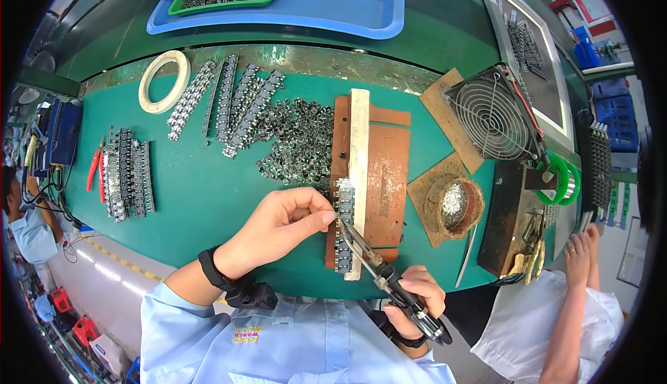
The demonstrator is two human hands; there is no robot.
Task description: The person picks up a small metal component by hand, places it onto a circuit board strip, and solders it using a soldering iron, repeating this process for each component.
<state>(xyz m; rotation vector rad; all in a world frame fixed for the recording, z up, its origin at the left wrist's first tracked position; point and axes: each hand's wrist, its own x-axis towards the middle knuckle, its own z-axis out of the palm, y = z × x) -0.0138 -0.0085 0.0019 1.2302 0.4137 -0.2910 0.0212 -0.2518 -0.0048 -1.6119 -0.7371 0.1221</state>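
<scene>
My left hand [271, 231] reaches over the bench with thumb and forefinger pinched at the edge of a strip of small circuit boards [343, 252]. Whatever sits between those fingertips is too small to make out. Wrapped in my right hand [420, 294] is a black-handled soldering iron [399, 292], its thin metal tip touching or nearly touching the strip beside my left fingertips. The strip lies along a pale bar [358, 134] on a reddish-brown fixture [386, 176]. A heap of small shiny metal parts [295, 141] spreads to the left of the fixture.
More board strips [243, 106] lie behind the heap, others [128, 176] by red-handled pliers [94, 169]. A tape roll [144, 92] is far left. Rightward stand a round pot [432, 203], a fan [490, 117] and a green solder spool [573, 179]. A co-worker's hands [582, 248] are at right.
</scene>
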